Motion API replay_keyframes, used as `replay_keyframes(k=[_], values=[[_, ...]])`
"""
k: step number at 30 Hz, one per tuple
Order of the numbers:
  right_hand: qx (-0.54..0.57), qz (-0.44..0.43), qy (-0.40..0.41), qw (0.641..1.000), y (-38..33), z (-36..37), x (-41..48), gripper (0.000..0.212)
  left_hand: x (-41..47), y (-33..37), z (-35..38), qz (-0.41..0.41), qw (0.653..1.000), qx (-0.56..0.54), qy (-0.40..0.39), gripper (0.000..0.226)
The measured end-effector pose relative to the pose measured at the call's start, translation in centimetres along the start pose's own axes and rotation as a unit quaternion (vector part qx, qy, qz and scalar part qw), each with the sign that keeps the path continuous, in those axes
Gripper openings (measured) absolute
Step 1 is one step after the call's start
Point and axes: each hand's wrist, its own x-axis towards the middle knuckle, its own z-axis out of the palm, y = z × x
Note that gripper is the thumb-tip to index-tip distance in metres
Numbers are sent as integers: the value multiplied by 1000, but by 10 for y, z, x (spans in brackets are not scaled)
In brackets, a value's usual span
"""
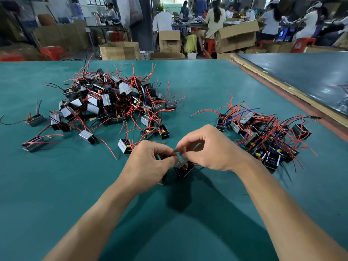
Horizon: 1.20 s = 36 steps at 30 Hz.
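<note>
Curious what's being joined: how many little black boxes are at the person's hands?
2: one box partly under the left hand, the other box between the hands, below the right hand. Both pinch their wires. Others may hide under palms.

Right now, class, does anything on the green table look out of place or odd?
A few small black boxes lie scattered left of the big pile, apart from it. The right pile shows a blue wire among red ones. Nothing looks damaged.

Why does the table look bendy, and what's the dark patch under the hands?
Head view: the wide lens bows the far edge of the teal table mat; head view: the left hand, right hand and small black box with red wires cast soft shadows toward the camera.
</note>
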Motion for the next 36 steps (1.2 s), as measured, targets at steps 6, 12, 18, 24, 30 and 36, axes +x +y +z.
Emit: replay_keyframes(k=[6,12,18,24,30,36], values=[[-1,32,8,999,3,-2,2,19,0,0,-1,14,1000,3,-8,22],[9,45,-5,999,2,-3,1,20,1,-1,-1,10,1000,4,-10,20],[9,41,-19,999,-1,-2,0,6,-2,1,1,39,999,28,-4,17],[29,64,-26,997,-4,0,0,14,-6,6,4,159,981,94,64,13],[87,109,-11,990,0,2,3,24,-5,7,4,210,966,130,77,12],[122,110,-14,986,-1,3,2,19,-4,5,1,189,973,113,73,10]])
